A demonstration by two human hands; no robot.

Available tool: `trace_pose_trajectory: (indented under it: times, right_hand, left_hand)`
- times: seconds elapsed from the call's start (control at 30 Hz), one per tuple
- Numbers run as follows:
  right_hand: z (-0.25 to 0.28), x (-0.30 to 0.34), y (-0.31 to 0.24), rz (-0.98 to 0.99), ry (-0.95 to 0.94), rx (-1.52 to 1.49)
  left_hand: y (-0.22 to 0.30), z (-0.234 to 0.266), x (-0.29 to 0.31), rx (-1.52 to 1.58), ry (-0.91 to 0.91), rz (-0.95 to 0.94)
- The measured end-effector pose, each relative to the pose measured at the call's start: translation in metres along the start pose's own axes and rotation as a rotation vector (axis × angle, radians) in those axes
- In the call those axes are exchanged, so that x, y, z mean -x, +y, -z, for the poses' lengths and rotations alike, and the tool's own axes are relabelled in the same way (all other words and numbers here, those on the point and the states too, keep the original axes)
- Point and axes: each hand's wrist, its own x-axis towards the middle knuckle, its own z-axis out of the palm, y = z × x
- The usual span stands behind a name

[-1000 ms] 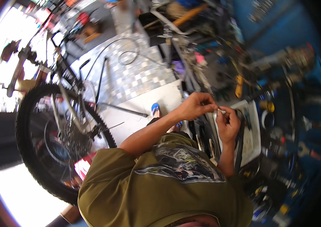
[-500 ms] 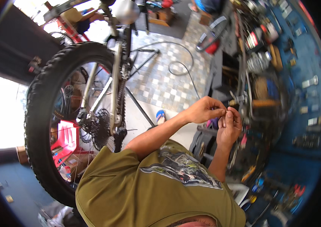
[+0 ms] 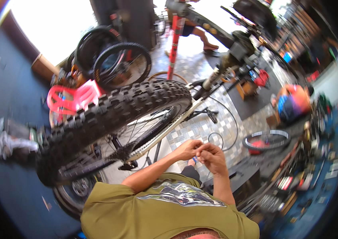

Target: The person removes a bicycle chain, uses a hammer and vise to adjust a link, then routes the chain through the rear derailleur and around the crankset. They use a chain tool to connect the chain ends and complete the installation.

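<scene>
My left hand (image 3: 188,150) and my right hand (image 3: 213,160) meet in front of my chest, fingertips pinched together. Whatever lies between them, if anything, is too small to make out. To their left stands a bicycle with a fat knobbly rear tyre (image 3: 125,104), a pale frame tube (image 3: 169,129) and a dark chain and sprocket area (image 3: 123,153). Neither hand touches the bicycle.
A red stand post (image 3: 173,47) rises behind the tyre. Pink plastic chair (image 3: 75,97) and loose wheels (image 3: 122,65) are at the left. A person crouches (image 3: 294,103) at the far right, near a tool-laden bench (image 3: 272,191). A hose (image 3: 236,127) lies on the tiled floor.
The view has swung left, bringing the tyre and chair nearer the middle and the bench lower right. My hands stay pinched together and now appear lower and further left.
</scene>
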Motion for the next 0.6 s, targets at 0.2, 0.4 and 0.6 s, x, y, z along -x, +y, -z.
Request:
trace_pose_trajectory:
  times: [0.2, 0.4, 0.6]
  right_hand:
    - [0.042, -0.072, -0.029, -0.361, -0.444, 0.424]
    - [0.059, -0.108, -0.041, -0.524, -0.637, 0.534]
    - [0.024, -0.116, -0.002, -0.520, -0.863, 0.853]
  left_hand:
    - [-0.081, -0.027, 0.036, -0.016, 0.396, 0.417]
    - [-0.173, -0.120, 0.104, 0.146, 0.874, 0.737]
    - [-0.255, -0.164, 0.169, 0.429, 1.258, 0.851]
